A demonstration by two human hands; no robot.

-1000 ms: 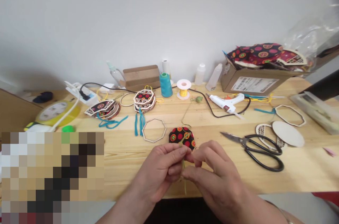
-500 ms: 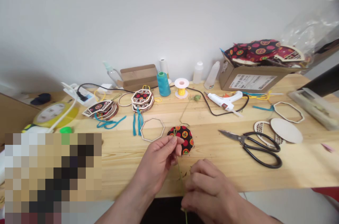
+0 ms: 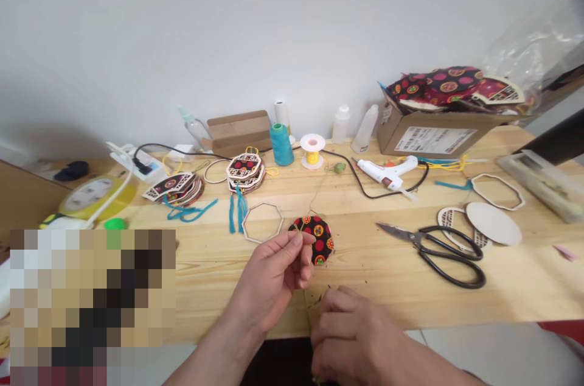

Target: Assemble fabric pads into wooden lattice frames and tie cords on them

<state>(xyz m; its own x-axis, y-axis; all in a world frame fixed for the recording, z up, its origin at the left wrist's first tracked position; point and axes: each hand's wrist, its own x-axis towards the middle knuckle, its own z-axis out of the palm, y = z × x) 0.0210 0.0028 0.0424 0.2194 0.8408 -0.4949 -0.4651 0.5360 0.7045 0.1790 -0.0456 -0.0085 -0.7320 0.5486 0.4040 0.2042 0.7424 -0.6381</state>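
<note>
A small rounded fabric piece [image 3: 318,238], black with red and yellow circles, lies flat on the table just beyond the left grip [image 3: 278,279], a thin olive cord [image 3: 308,308] running taut from it down to the right grip [image 3: 349,337].

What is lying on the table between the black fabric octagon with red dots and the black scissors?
In the head view, only bare wooden table separates the black fabric octagon with red dots from the black scissors.

cardboard box [image 3: 438,130], upper right of frame: white shipping label, print too small to read | yellow tape roll [image 3: 89,194], left: markings illegible
</note>
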